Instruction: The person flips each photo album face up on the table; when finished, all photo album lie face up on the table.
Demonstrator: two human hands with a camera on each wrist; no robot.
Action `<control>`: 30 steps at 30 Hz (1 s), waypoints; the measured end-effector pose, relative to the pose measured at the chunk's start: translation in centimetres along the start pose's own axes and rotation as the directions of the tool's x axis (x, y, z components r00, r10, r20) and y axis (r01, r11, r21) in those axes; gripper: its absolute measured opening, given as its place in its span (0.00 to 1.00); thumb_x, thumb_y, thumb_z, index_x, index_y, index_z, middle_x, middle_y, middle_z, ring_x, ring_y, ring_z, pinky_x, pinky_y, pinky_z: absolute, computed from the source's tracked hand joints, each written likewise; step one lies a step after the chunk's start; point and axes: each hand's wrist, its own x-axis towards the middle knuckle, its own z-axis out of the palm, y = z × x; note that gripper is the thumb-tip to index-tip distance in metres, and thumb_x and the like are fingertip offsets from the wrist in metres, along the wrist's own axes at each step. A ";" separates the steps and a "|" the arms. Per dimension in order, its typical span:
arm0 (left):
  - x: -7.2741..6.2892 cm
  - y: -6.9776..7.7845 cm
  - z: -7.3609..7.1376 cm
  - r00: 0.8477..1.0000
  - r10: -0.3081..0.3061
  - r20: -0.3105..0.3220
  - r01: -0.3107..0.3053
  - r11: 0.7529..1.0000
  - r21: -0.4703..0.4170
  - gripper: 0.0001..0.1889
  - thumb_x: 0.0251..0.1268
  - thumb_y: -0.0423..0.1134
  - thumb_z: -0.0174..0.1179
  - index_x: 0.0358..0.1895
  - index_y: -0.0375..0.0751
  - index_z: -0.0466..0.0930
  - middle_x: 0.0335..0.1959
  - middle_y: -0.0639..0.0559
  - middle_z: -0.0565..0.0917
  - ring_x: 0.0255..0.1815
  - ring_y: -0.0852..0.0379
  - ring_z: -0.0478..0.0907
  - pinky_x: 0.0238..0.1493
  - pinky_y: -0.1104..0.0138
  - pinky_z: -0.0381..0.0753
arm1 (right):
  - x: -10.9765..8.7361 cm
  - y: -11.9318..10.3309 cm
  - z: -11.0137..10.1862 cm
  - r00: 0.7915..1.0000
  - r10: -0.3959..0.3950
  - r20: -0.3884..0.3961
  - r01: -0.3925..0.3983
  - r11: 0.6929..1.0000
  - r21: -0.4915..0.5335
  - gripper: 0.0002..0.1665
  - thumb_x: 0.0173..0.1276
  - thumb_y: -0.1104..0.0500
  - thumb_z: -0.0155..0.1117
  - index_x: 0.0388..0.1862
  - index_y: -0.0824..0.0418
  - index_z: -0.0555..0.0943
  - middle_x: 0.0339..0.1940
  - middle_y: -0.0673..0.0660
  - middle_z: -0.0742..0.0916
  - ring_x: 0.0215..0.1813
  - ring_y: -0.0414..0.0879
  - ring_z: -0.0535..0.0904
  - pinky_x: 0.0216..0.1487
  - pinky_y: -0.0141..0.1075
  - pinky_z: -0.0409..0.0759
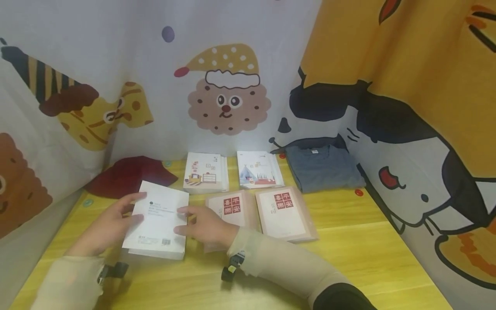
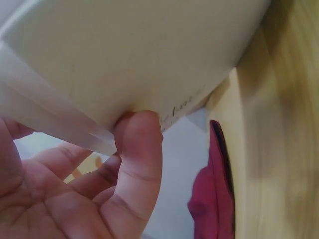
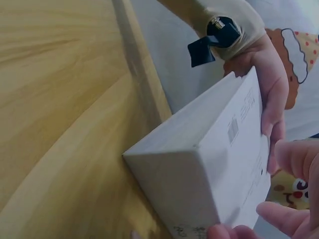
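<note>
A thick white book (image 1: 159, 219), its back cover with a barcode facing up, is held by both hands at the left of the yellow table. My left hand (image 1: 112, 221) grips its left side, with the thumb pressed on one face in the left wrist view and fingers behind. At the opposite side my right hand (image 1: 205, 224) holds the edge, two fingertips over the cover. In the right wrist view the book (image 3: 229, 154) stands tilted, one corner close to the wooden surface, and my right fingertips (image 3: 224, 231) are at its spine edge.
Two pinkish-bordered books with red characters, a left one (image 1: 242, 219) and a right one (image 1: 286, 215), lie right of the hands. Behind are two white illustrated books (image 1: 204, 174) (image 1: 257, 172), a dark red cloth item (image 1: 124, 176) and a folded grey-blue shirt (image 1: 323, 168). Printed curtains (image 1: 155, 86) enclose the table.
</note>
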 end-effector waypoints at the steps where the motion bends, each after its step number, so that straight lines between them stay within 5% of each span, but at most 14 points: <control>1: -0.1 0.2 0.0 1.000 0.010 -0.004 -0.010 1.000 -0.003 0.35 0.81 0.42 0.56 0.85 0.44 0.54 0.77 0.25 0.64 0.69 0.24 0.69 0.55 0.48 0.84 | -0.1 -0.1 0.0 1.000 -0.013 0.001 0.013 1.000 -0.008 0.34 0.69 0.45 0.76 0.73 0.42 0.79 0.63 0.46 0.86 0.49 0.36 0.82 0.46 0.30 0.83; 9: -0.7 0.9 0.8 0.982 0.187 -0.024 -0.188 0.963 -0.193 0.45 0.79 0.35 0.59 0.88 0.48 0.38 0.74 0.22 0.67 0.66 0.32 0.74 0.43 0.66 0.89 | -0.7 -0.7 -0.7 0.997 -0.074 0.038 0.076 0.996 -0.052 0.39 0.71 0.38 0.71 0.79 0.40 0.72 0.75 0.49 0.80 0.67 0.45 0.81 0.66 0.37 0.81; 16: -0.5 0.5 1.6 0.967 0.250 -0.056 -0.254 0.910 -0.328 0.44 0.82 0.36 0.55 0.88 0.51 0.35 0.74 0.19 0.65 0.54 0.68 0.82 0.47 0.66 0.89 | -0.8 -0.9 -1.3 0.992 -0.111 0.059 0.110 0.994 0.012 0.41 0.74 0.39 0.69 0.82 0.41 0.68 0.77 0.54 0.78 0.71 0.47 0.79 0.70 0.38 0.78; 18: -0.4 0.3 1.8 0.960 0.274 -0.062 -0.277 0.889 -0.365 0.41 0.84 0.37 0.52 0.88 0.49 0.36 0.73 0.19 0.65 0.53 0.70 0.83 0.49 0.69 0.88 | -0.8 -1.0 -1.4 0.991 -0.113 0.065 0.110 0.993 0.043 0.41 0.74 0.40 0.69 0.83 0.41 0.67 0.78 0.54 0.77 0.70 0.47 0.80 0.69 0.37 0.80; 24: 0.8 -0.6 2.9 0.927 0.374 -0.041 -0.350 0.817 -0.458 0.38 0.83 0.29 0.50 0.87 0.47 0.42 0.66 0.51 0.80 0.51 0.59 0.88 0.52 0.70 0.88 | -0.9 -1.1 -1.5 0.989 -0.120 0.090 0.109 0.987 0.119 0.43 0.75 0.44 0.69 0.85 0.39 0.62 0.79 0.58 0.75 0.69 0.49 0.81 0.59 0.36 0.85; 26: 1.3 -0.9 3.4 0.920 0.392 -0.020 -0.358 0.816 -0.454 0.40 0.81 0.27 0.52 0.87 0.47 0.42 0.64 0.53 0.81 0.51 0.57 0.88 0.52 0.68 0.88 | -0.9 -0.9 -1.4 0.988 -0.124 0.096 0.108 0.982 0.158 0.45 0.76 0.44 0.68 0.86 0.37 0.58 0.80 0.60 0.74 0.67 0.48 0.82 0.55 0.35 0.87; 30: 1.8 -1.1 4.2 0.933 0.360 0.016 -0.326 0.863 -0.386 0.42 0.79 0.32 0.58 0.87 0.42 0.43 0.66 0.30 0.78 0.54 0.56 0.87 0.52 0.66 0.88 | -1.0 -0.6 -1.6 0.989 -0.114 0.095 0.087 0.964 0.250 0.49 0.78 0.43 0.66 0.87 0.30 0.49 0.81 0.63 0.70 0.60 0.47 0.85 0.48 0.35 0.89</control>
